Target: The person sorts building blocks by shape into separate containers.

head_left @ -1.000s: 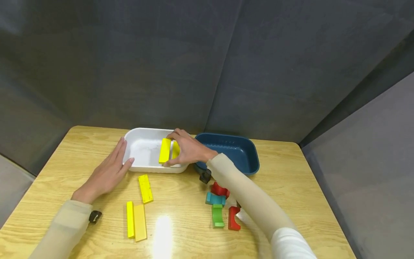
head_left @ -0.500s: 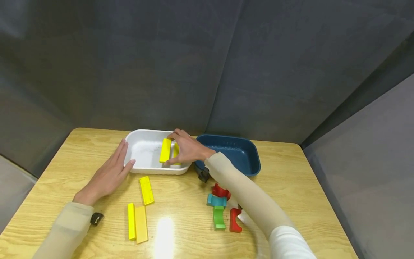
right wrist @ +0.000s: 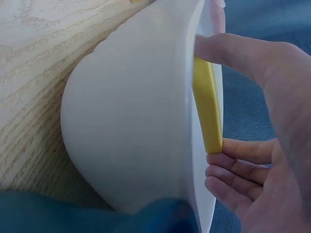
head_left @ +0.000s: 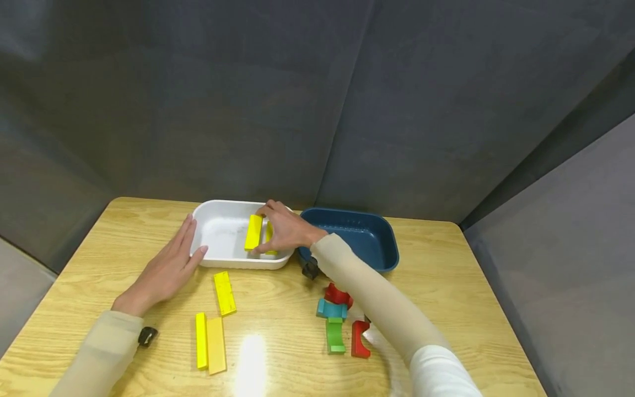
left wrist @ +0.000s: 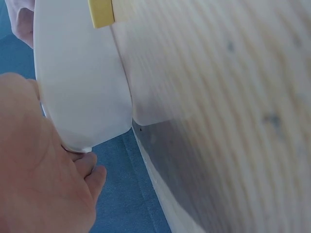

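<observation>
My right hand (head_left: 288, 229) reaches over the right part of the white basin (head_left: 220, 259) and pinches a yellow block (head_left: 253, 232) by its two ends, thumb at the near end. Partly hidden beneath that hand is a second yellow block (head_left: 269, 236). In the right wrist view the pinched yellow block (right wrist: 208, 107) sits just inside the basin's rim, between thumb and fingers. My left hand (head_left: 161, 270) rests against the basin's left end with its fingers straight. The left wrist view has this hand (left wrist: 48, 165) along the white wall (left wrist: 82, 73).
Right of the basin stands a dark blue basin (head_left: 374, 242). Nearer me on the wooden table lie a studded-looking yellow block (head_left: 225, 293), a narrow yellow block (head_left: 200, 341) and an orange-yellow slab (head_left: 216, 345). Red (head_left: 339, 295), teal (head_left: 331, 309) and green (head_left: 334, 336) arch blocks lie under my right forearm.
The whole scene has shifted slightly down and right in the head view. Both hands keep their places at the white basin, and the pinched yellow block has barely moved.
</observation>
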Demonstrator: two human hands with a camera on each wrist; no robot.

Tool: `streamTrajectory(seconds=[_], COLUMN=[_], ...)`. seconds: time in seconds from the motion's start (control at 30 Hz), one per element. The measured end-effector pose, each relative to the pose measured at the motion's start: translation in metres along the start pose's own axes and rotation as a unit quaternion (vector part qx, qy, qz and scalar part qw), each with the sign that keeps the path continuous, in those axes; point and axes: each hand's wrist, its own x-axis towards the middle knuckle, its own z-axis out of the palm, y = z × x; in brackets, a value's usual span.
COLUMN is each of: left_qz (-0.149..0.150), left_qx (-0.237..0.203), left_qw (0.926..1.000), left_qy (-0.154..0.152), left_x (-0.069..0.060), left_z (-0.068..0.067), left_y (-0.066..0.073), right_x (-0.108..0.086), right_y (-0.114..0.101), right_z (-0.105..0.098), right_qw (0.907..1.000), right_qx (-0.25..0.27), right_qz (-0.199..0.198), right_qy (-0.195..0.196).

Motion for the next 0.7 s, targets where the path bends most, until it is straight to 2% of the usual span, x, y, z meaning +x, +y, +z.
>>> streamTrajectory(seconds=[0.27, 0.7], left_qz=[-0.006, -0.007], left_qx=[-0.002, -0.005], left_qw=[1.0, 1.0], left_qy=[-0.006, -0.004], left_x=[-0.0009, 0.0002], left_z=[0.0002, -0.0024], left_y=[-0.0011, -0.0037], right_x=[-0.0019, -0.0047], right_y=[0.0, 0.0025], right_z=[-0.0006, -0.0024], right_qw=[0.9993, 0.9998], right_qx=[-0.021, -0.006], right_qz=[0.02, 0.014], right_qy=[-0.021, 0.01])
